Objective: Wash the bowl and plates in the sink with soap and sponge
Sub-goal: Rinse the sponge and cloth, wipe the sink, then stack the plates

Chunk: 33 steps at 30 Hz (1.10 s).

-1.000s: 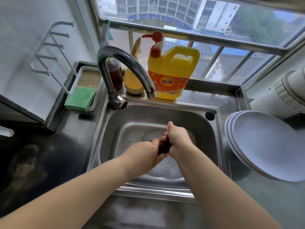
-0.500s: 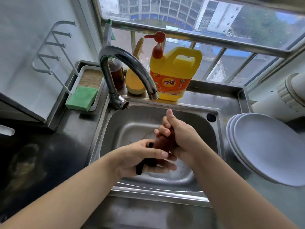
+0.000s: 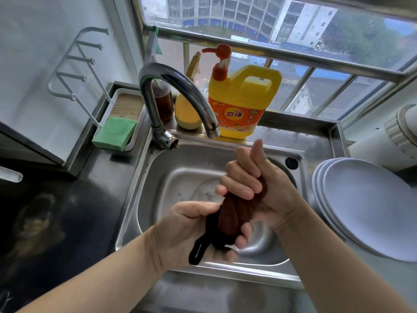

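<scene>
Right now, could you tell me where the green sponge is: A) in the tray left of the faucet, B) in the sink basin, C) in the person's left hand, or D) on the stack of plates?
A: the green sponge lies in the tray left of the faucet, while both hands grip a brown cloth.

steel counter [image 3: 311, 143], plates [image 3: 370, 206], soap jug [image 3: 241, 102]

We're lifting the brown cloth [image 3: 234, 213] higher over the sink now. Our right hand [image 3: 259, 184] is rising toward frame center, thumb sticking up, while our left hand [image 3: 194, 227] is dropping lower and the black loop is dangling free.
</scene>
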Available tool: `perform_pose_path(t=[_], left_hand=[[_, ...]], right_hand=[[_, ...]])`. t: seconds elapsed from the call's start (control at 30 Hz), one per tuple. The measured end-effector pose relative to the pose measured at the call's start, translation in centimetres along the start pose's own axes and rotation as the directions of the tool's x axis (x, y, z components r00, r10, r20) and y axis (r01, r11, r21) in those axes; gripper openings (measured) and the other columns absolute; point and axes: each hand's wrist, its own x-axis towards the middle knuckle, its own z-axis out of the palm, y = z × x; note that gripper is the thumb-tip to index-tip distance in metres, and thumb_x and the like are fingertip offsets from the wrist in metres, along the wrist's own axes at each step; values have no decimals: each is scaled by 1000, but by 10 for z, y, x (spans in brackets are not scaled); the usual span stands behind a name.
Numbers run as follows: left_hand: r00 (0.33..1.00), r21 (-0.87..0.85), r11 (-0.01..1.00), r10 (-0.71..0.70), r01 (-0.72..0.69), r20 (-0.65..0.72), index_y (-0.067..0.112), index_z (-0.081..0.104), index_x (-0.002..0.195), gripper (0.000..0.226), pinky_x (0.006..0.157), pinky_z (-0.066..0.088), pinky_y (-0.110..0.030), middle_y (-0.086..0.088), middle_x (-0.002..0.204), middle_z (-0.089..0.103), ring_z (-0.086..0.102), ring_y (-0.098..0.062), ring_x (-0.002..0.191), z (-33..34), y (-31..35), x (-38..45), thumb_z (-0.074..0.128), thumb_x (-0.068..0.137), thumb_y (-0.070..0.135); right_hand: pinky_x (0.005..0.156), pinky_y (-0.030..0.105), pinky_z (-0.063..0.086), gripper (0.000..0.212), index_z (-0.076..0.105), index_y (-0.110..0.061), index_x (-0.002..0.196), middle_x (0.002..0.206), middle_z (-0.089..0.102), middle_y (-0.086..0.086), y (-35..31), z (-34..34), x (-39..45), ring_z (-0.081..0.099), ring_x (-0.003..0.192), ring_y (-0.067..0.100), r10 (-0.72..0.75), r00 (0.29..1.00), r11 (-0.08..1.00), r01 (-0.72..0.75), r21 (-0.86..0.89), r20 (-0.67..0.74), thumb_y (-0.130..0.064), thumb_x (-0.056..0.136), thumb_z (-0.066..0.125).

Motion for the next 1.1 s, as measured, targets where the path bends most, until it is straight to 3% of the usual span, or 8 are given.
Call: perform_pose_path(t=[0.2,0.33,0.47,0.6,0.7,0.83,0.97,1.1], left_hand=[[996,238,967,94,-89,-9,-3,48,113,38,75,51,-22,-3,94,64,63,-13,85,-2,0,9,66,88,18],[998,167,985,-49,41,44,12,48,79,22,63,46,-17,3,72,52,57,-7,68,5,-6,21,69,79,16],[1000,108,994,-14,13,7,6,48,92,15,61,56,-19,-7,86,61,67,-16,80,10,-6,22,61,86,3],[979,339,933,-55,121,-198,14,45,86,12,37,29,-7,6,64,49,41,2,47,20,8,19,56,90,13],[871,555,794,70,247,-486,20,39,63,28,35,16,-14,5,52,30,23,-3,40,24,10,20,57,83,12],[670,707,579,336,408,-662,16,39,55,32,39,22,-18,2,43,34,28,-10,35,15,6,31,53,82,3],[613,830,116,620,545,-489,19,47,65,24,45,32,-13,5,55,50,47,-10,50,-8,10,39,51,83,5],[610,804,-154,735,575,-295,5,61,100,18,72,47,-27,-13,91,69,63,-30,86,-36,11,43,51,86,3]], right_hand=[[77,31,52,40,51,-15,63,51,50,-7,1,0,6,52,52,8,39,998,997,-36,-66,42,-41,94,48],[78,32,52,40,52,-15,64,52,51,-7,1,1,9,51,52,8,75,993,994,-67,-90,89,-41,94,49],[71,32,55,41,52,-13,65,52,50,-6,-7,-5,6,51,50,8,123,988,991,-118,-59,91,-40,95,49],[63,29,52,43,49,-15,60,45,43,-6,-12,-6,4,48,44,7,114,993,990,-116,-77,-27,-38,96,46],[55,28,48,45,44,-16,55,41,37,-5,-7,2,5,40,39,9,41,961,976,-97,-194,-273,-36,95,43],[50,28,45,46,41,-14,57,42,33,-1,6,3,11,35,37,12,-60,799,970,-95,-225,-598,-34,99,44],[58,29,41,48,42,-14,59,41,36,-2,16,-10,22,35,36,11,-83,605,968,-139,-207,-792,-36,101,43],[60,28,42,43,42,-13,65,41,35,-3,22,-26,33,34,34,10,-58,469,977,-155,-147,-881,-35,102,41]])
